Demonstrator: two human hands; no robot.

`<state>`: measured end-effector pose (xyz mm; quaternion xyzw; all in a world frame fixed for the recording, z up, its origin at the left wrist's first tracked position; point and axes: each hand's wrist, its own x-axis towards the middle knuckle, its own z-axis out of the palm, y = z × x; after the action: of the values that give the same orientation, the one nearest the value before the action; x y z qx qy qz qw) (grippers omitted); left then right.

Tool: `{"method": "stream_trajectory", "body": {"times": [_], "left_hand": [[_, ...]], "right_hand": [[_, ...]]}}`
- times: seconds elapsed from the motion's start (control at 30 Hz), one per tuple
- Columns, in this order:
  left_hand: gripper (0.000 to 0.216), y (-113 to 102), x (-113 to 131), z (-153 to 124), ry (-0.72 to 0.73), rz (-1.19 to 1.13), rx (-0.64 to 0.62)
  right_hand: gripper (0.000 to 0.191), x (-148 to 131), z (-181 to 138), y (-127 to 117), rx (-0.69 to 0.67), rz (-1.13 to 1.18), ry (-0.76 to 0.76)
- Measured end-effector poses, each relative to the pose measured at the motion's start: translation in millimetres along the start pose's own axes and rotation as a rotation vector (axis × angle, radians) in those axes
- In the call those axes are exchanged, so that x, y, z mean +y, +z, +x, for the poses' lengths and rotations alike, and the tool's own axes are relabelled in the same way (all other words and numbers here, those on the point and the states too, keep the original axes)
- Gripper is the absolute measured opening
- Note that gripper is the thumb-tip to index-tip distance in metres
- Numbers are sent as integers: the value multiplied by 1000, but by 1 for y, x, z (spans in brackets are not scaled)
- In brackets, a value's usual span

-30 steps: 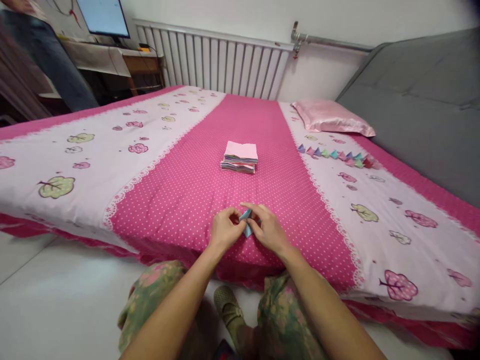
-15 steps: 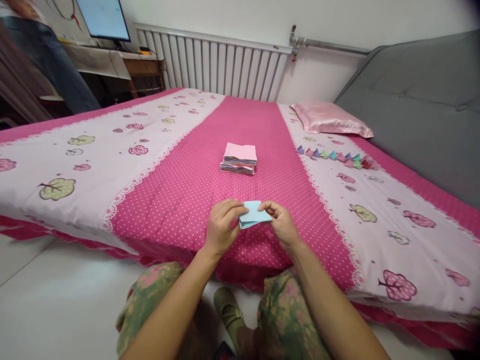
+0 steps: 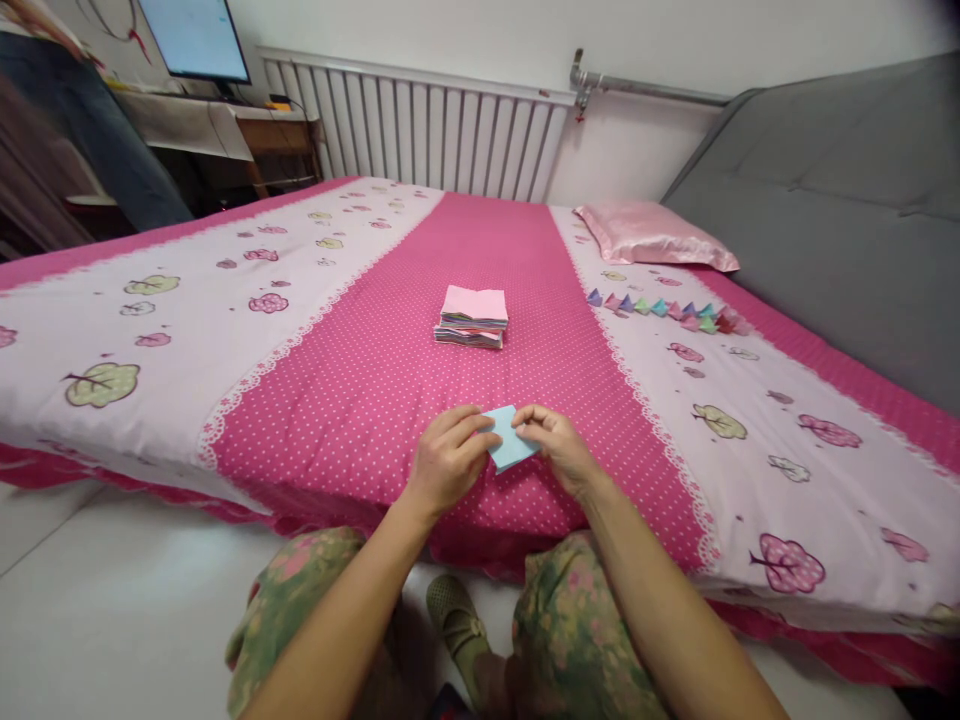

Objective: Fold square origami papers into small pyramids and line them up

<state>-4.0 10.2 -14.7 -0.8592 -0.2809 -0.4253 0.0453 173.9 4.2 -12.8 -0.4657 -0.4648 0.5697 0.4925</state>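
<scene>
While left hand [image 3: 448,458] and right hand [image 3: 562,450] pinch its sides, each grip closed, blue paper [image 3: 513,452] angles its near edge toward far right; long axis unclear.

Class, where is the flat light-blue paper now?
In the head view, the flat light-blue paper is below centre, held between the left hand and right hand, nearer the wearer than the pink-topped paper stack.

Pale blue paper [image 3: 511,453], pink-topped paper stack [image 3: 474,303], white-dotted magenta bedspread stripe [image 3: 487,250], pink pillow [image 3: 656,236], grey headboard [image 3: 840,180]
</scene>
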Motion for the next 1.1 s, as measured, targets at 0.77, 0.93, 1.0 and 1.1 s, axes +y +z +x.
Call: {"method": "stream_trajectory", "body": {"times": [0.77,0.93,1.0,1.1], "left_hand": [[31,-1,-3,-6,-270,-63,-415],[26,-1,-7,-7,-250,-86,-425],[26,-2,-8,-7,-238,-89,-439],[27,-3,-9,-7,-233,-85,-454]], "right_hand": [[32,2,-4,-21,-181,-929,-346],[26,6,-2,-25,-161,-908,-304],[25,7,-1,-27,-170,-906,-291],[28,8,-1,-29,-188,-896,-285]]}}
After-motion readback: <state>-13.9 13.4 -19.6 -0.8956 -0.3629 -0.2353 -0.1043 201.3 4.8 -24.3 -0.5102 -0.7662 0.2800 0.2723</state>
